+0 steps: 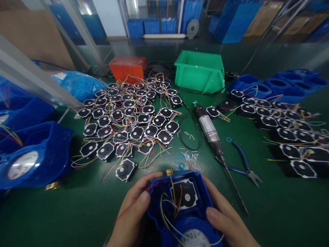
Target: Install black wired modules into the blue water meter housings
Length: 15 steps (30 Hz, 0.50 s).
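Note:
Between my two hands is a blue water meter housing, tilted toward me at the bottom of the view. My left hand grips its left wall, thumb on the rim. Along the right wall, my right hand is wrapped the same way. A black square module with white edges sits in the upper compartment, with red, yellow and white wires looping out. Below it is a round dial, partly cut off by the frame. A brass fitting sticks out at the far end.
Many similar black modules lie beyond my hands, others at right. Screws and blue rings are nearby. An electric screwdriver and pliers lie right. Behind stand a green bin and orange box; another meter is left.

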Tool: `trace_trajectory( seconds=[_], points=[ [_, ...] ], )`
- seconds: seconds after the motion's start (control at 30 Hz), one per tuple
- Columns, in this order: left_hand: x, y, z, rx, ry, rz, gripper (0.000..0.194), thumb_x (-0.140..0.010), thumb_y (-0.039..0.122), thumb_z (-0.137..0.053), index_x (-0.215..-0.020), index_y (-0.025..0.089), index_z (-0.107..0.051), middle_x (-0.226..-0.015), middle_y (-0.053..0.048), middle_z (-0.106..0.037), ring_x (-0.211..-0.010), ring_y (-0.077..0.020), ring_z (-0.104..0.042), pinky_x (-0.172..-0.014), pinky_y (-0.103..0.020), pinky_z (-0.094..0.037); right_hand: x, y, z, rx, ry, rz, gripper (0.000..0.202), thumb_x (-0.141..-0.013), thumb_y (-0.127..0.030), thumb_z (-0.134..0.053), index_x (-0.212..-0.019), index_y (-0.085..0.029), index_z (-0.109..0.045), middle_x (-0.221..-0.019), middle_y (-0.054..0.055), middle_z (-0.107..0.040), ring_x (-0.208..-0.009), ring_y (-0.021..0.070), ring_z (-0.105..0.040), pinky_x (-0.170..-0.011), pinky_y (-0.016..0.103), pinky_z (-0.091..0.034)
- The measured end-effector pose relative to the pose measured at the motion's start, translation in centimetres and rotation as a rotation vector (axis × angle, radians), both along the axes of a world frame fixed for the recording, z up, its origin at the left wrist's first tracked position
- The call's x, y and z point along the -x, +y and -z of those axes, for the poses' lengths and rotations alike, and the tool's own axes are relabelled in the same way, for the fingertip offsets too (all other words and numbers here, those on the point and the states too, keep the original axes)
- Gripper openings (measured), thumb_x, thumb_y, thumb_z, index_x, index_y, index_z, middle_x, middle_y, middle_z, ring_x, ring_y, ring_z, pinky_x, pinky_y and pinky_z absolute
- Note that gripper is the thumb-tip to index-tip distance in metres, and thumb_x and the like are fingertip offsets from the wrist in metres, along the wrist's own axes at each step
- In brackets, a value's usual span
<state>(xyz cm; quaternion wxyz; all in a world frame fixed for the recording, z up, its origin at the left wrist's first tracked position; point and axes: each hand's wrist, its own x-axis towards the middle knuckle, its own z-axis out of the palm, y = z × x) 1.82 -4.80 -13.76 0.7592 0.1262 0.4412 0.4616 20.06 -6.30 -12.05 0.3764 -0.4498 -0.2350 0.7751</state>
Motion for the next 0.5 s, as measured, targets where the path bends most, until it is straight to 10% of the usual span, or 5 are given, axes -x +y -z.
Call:
trace_trajectory(
  seconds=[0.5],
  points=[
    [0.2,0.3,0.3,-0.009,0.063,-0.043,0.034,-0.066,0.032,-0.061,-0.094,0.015,-0.055,-0.089,-0.008,-0.063,-0.076,-0.0206,-0.058,-0.067,-0.028,-0.044,1.0,1.2,-1.2,-0.036,-0.129,0.035,0.067,-0.071,-0.046,-0.064,-0.125,-0.024,-0.033,-0.123,0.009,-0.039,-0.110,0.0267,-0.040,-0.091,0.041,-0.037]
  ],
)
